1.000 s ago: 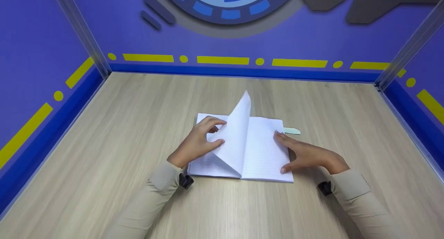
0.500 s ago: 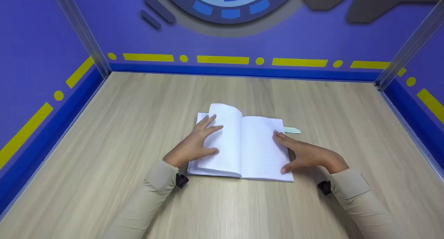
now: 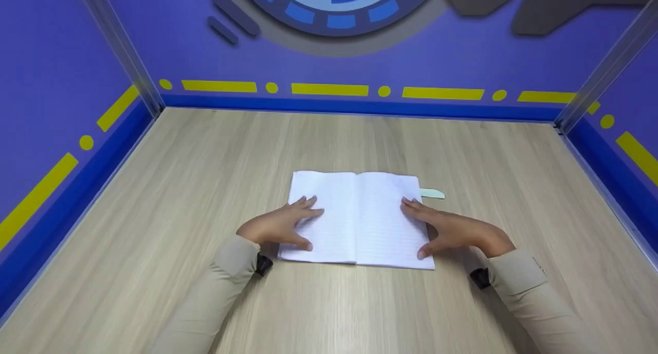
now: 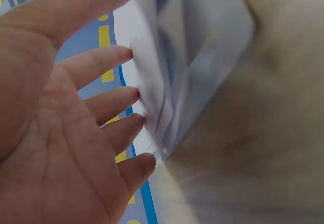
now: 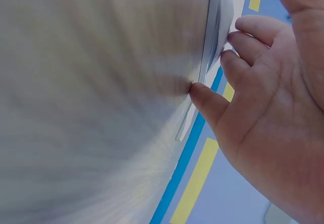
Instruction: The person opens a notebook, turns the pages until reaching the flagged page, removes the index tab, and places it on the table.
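Notebook [image 3: 360, 218] lies open on tabletop [image 3: 205, 189]. We press left hand [image 3: 280, 225] and right hand [image 3: 452, 230] flat on opposite pages, fingers straight, keeping them spread; hands apart.

Notebook [image 3: 360, 218]: white pages, faint ruled lines. Slip [image 3: 432, 193] just right of notebook: pale mint green. Desk [image 3: 180, 200] under notebook: light wood grain. Walls [image 3: 67, 61] behind notebook: purple, blue base band, yellow dash-dot stripe. Sleeves [image 3: 519, 279]: beige

No legible text anywhere.
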A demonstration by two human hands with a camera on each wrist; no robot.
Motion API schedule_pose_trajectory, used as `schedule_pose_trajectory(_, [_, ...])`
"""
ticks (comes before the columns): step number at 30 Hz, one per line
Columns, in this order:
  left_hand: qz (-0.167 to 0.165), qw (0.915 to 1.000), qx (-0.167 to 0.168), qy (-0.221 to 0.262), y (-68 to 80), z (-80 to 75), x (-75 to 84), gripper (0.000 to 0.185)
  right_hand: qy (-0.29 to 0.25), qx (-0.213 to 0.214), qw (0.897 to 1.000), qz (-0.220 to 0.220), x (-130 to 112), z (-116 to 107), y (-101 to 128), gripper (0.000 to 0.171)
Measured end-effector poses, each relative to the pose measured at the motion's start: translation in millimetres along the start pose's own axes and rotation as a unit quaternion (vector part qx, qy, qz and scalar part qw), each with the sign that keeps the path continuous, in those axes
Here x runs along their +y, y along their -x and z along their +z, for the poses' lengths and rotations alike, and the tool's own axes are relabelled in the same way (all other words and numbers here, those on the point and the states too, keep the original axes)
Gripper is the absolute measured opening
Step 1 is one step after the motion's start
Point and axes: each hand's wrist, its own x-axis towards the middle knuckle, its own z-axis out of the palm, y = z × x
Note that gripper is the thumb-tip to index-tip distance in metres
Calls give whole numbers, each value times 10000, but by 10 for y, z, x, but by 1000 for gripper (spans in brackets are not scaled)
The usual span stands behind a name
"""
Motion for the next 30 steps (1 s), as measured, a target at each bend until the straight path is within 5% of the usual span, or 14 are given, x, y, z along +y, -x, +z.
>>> schedule_pose_trajectory(30, [-79, 9991, -349, 217, 6, -59, -107, 86, -33, -420, 9990, 146, -6, -37, -7, 115])
